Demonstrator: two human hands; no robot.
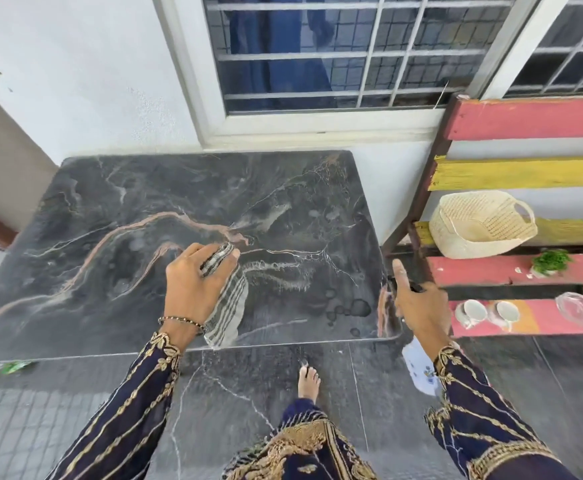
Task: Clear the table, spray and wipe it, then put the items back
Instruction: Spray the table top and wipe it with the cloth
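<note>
Presently, a striped cloth [226, 306] is gripped in the left hand [196, 282] above the middle of the dark marble counter [110, 209], its loose end hanging toward the near edge. A white spray bottle [419, 370] is clasped in the right hand [418, 306] just beyond the near right corner, the forefinger raised; the marks on its label cannot be read. Wet droplets are seen near that corner. The counter's surface is otherwise left open to every edge. On the painted shelf [525, 268] beside the right edge, a woven basket [480, 223], two white cups [487, 311] and a glass bowl [574, 306] are kept.
</note>
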